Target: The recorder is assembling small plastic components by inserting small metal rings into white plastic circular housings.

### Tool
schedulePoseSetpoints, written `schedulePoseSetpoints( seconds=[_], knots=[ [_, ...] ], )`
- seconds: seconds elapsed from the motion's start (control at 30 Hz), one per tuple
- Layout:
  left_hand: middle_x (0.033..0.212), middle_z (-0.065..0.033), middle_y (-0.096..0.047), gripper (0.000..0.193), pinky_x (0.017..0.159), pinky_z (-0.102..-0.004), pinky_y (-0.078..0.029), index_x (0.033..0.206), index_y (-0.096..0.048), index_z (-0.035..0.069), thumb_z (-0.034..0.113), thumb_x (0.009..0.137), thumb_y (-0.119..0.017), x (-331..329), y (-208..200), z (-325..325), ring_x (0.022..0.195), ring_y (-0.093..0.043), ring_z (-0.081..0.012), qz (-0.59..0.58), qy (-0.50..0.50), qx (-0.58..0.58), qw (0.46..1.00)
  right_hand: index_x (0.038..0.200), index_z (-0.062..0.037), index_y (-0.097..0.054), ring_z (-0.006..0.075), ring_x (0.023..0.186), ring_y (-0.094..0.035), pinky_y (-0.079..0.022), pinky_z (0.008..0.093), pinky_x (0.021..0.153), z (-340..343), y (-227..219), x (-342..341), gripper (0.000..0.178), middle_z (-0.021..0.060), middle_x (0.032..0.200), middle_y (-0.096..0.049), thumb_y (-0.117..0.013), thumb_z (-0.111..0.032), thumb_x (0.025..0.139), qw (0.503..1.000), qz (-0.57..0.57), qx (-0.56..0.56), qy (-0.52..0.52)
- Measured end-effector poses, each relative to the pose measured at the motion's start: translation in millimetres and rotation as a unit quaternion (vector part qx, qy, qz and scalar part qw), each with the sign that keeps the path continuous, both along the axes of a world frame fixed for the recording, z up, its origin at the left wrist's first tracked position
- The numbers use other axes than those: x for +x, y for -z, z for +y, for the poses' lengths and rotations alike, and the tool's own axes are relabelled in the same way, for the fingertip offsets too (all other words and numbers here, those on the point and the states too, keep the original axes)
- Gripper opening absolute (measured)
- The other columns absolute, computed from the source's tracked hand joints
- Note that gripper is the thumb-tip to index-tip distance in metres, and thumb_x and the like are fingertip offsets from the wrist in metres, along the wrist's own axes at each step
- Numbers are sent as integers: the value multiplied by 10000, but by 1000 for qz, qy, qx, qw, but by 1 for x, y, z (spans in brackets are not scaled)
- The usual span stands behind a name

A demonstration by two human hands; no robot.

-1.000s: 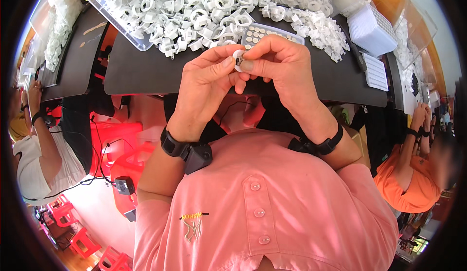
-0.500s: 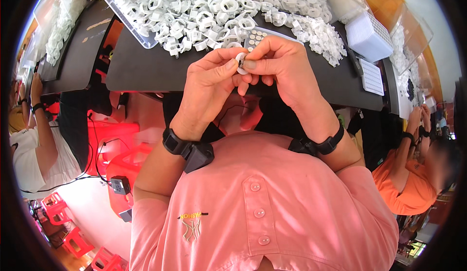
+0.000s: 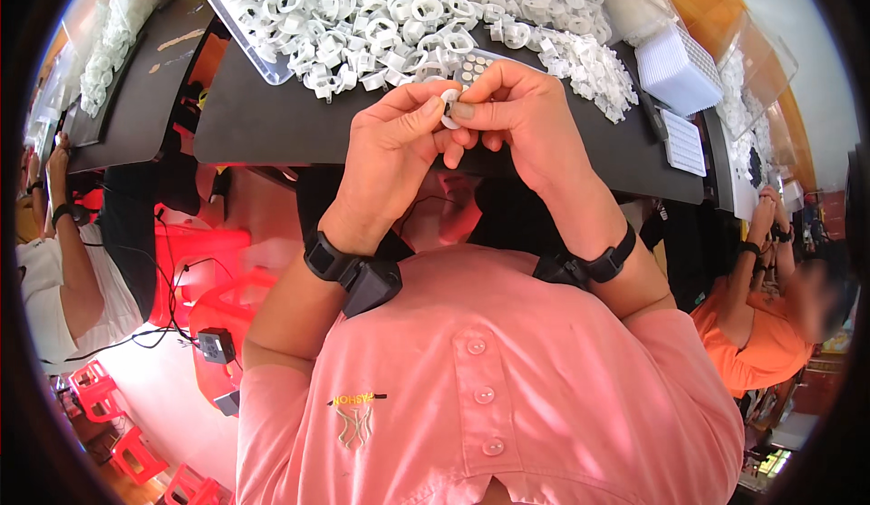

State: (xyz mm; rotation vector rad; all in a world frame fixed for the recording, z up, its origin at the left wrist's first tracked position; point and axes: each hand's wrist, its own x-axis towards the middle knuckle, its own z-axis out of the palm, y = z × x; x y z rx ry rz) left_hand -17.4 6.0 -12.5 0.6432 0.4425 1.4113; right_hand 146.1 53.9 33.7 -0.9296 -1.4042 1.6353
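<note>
Between my hands, above the near edge of the black table point(image 3: 281, 129), is a small white plastic ring-shaped part point(image 3: 449, 97) with something dark in its middle. My left hand point(image 3: 399, 133) pinches its left side between thumb and forefinger. The thumb and forefinger of my right hand point(image 3: 512, 115) close on its right side; whether they hold a separate small piece is hidden. Just behind my fingers lies a tray of round silvery discs point(image 3: 473, 68), partly covered by my right hand. Beyond it spreads a heap of white plastic rings point(image 3: 362, 24).
Small white clip-like pieces point(image 3: 589, 70) are piled right of the heap. Stacked white trays point(image 3: 680, 65) and a single white tray point(image 3: 684, 142) stand farther right. A clear bin's edge point(image 3: 240, 29) borders the heap. Co-workers sit left and right; red stools point(image 3: 136, 451) stand at lower left.
Both hands keep their pinch on the white ring part, with only slight finger movement. The view has shifted a little. The co-worker's hands at right sit slightly lower and farther left in the picture.
</note>
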Motion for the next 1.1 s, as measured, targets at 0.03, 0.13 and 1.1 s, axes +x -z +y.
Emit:
schedulePoseSetpoints(
  seconds=[0.03,0.13,1.1],
  knots=[
    [985,-139,-656,262,650,-317,-507,1163,-607,-82,117,994,-588,0,0,-1,804,-653,-230,3,-8,4,1000,774,-58,-636,80,581,-609,-360,203,500,0,0,0,144,27,682,-664,-777,-46,800,1000,-3,-1,-1],
    [980,-141,-653,269,642,-315,-506,1170,-601,-86,121,999,-579,1,-2,0,800,-652,-230,-7,-17,1,1000,785,-57,-646,75,581,-599,-358,203,497,-1,-1,-4,132,20,682,-658,-775,-39,797,1000,-10,-1,8],
    [1043,-146,-662,264,652,-330,-517,1206,-607,-68,84,994,-573,-7,3,4,842,-650,-225,-42,53,2,998,935,-26,-539,80,624,-600,-410,219,503,-33,-9,-18,104,25,789,-614,-640,-34,918,992,-39,62,99]
  ],
)
